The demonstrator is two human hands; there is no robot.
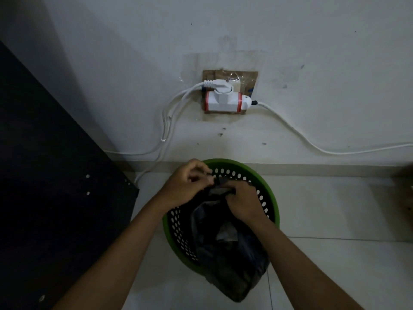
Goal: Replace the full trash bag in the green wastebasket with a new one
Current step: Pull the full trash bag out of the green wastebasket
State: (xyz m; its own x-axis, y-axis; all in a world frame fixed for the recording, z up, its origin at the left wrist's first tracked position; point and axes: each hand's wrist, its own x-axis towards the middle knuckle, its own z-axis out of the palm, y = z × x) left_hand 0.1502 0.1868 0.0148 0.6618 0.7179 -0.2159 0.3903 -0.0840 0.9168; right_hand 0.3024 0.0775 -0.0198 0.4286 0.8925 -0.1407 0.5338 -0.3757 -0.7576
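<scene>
The green wastebasket (271, 199) with a perforated wall stands on the tiled floor against the wall. A full black trash bag (230, 256) hangs above and in front of it, its gathered neck held up over the rim. My left hand (186, 184) pinches the bag's top end with its fingertips. Just to the right, my right hand (243, 202) is closed around the bunched neck. Whether there is a knot in the neck I cannot tell. The bottom of the basket is hidden by the bag.
A dark cabinet panel (51, 175) fills the left side, close to the basket. On the wall above, a white plug adapter (223, 101) sits in an outlet, with white cables (301, 135) trailing left and right. A brownish object edge (404, 193) shows at the far right.
</scene>
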